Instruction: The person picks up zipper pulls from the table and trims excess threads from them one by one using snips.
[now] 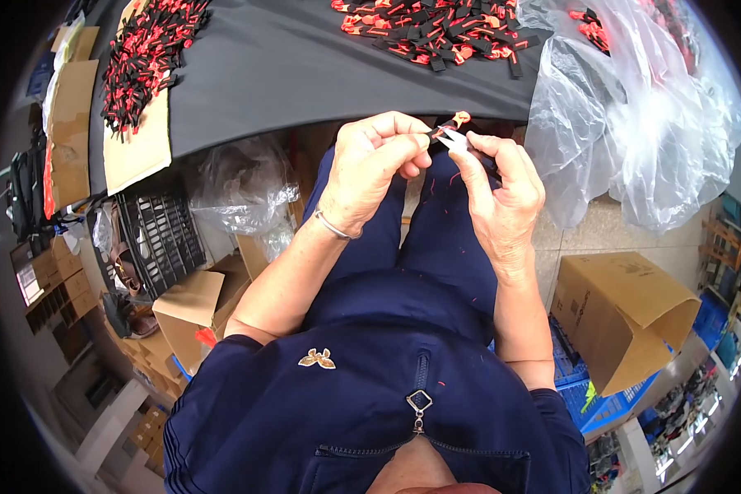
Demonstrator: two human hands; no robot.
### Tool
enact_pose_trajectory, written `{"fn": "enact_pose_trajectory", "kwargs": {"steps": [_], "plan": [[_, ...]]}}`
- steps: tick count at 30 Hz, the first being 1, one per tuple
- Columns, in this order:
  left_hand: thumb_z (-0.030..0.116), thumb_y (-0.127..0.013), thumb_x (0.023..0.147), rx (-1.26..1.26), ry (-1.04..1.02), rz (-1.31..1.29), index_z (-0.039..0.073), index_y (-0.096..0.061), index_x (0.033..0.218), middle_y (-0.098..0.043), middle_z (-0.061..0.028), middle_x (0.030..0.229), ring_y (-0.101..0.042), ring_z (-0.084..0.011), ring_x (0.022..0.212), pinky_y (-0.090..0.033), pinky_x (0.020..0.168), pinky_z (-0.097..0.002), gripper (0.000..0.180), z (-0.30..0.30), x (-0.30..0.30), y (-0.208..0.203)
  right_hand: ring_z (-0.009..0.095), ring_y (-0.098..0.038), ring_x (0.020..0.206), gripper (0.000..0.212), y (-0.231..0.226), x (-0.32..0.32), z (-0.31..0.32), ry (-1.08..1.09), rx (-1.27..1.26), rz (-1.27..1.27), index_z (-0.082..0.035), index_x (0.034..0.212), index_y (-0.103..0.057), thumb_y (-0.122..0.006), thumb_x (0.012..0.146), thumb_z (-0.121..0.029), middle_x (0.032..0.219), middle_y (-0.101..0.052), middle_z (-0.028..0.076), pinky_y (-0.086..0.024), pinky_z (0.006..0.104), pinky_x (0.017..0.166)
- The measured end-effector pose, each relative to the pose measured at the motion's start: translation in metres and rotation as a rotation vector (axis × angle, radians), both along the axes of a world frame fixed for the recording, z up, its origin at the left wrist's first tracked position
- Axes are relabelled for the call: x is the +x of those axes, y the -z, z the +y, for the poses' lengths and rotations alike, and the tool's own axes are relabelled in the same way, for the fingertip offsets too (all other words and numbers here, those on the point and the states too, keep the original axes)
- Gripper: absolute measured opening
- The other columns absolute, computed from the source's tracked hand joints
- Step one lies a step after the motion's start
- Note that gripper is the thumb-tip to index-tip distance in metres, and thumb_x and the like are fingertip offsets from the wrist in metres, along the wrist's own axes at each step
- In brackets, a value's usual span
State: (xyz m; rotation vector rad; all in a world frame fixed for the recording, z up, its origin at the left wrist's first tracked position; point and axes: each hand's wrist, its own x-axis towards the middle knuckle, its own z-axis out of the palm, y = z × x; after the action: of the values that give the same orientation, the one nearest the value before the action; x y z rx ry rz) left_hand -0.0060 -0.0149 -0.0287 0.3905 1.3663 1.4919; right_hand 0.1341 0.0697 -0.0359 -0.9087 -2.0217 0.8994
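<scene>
Above my lap, just off the near edge of the dark table, both hands work close together. Between the thumb and fingertips of my left hand (375, 169) is a small black fabric tab with an orange-red end (461, 118). My right hand (504, 198) is closed on a small pair of thread snips (453, 141), pale and partly hidden by the fingers. Their pointed tips meet the tab beside my left fingertips. Whether the blades touch a thread is too small to tell. Short red thread bits lie on my dark blue trousers.
On the dark-covered table (255, 82) lie a left pile of black-and-red tabs (144, 66), partly on cardboard, and a far pile (445, 29). Clear plastic bags (634, 123) drape over the right side. An open carton (626, 305) sits low right; a black crate (160, 235) stands left.
</scene>
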Motion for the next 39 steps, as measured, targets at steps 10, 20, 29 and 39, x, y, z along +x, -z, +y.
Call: {"fn": "enact_pose_trajectory", "kwargs": {"steps": [10, 20, 29, 39], "plan": [[0.01, -0.06, 0.082, -0.048, 0.084, 0.064, 0.0, -0.063, 0.087, -0.06, -0.0012, 0.07, -0.053, -0.0042, 0.06, -0.042, 0.057, -0.0166, 0.012, 0.005, -0.006, -0.005, 0.006, -0.057, 0.068, 0.01, 0.001, 0.005, 0.003, 0.0, -0.551, 0.197, -0.002, 0.088, -0.063, -0.068, 0.081, -0.008, 0.076, -0.063, 0.001, -0.045, 0.0197, 0.062], [-0.002, -0.062, 0.074, 0.356, 0.158, 1.306, 0.002, -0.066, 0.083, -0.065, -0.0054, 0.072, -0.06, -0.0075, 0.064, -0.049, 0.056, -0.0217, 0.011, -0.003, 0.013, 0.0, 0.006, -0.056, 0.069, 0.024, -0.001, 0.012, 0.004, -0.077, -1.088, 0.363, 0.0, 0.096, -0.06, -0.073, 0.078, -0.011, 0.081, -0.061, 0.001, -0.046, 0.0202, 0.065], [0.013, -0.063, 0.085, -0.035, 0.139, -0.008, -0.001, -0.063, 0.1, -0.067, -0.0069, 0.082, -0.06, -0.007, 0.067, -0.049, 0.064, -0.0188, 0.021, -0.014, 0.019, 0.002, 0.011, -0.062, 0.083, 0.018, 0.003, 0.013, -0.005, -0.025, -0.85, 0.414, 0.0, 0.095, -0.059, -0.067, 0.079, 0.002, 0.088, -0.063, 0.006, -0.049, 0.0227, 0.076], [0.01, -0.06, 0.083, -0.057, 0.061, -0.266, 0.001, -0.062, 0.089, -0.064, -0.0048, 0.075, -0.056, -0.0066, 0.063, -0.046, 0.06, -0.0193, 0.01, -0.01, 0.015, 0.011, 0.014, -0.061, 0.082, 0.026, 0.002, 0.015, -0.012, 0.108, -0.553, 0.325, 0.003, 0.102, -0.059, -0.069, 0.08, -0.007, 0.09, -0.063, 0.006, -0.049, 0.0254, 0.077]]}}
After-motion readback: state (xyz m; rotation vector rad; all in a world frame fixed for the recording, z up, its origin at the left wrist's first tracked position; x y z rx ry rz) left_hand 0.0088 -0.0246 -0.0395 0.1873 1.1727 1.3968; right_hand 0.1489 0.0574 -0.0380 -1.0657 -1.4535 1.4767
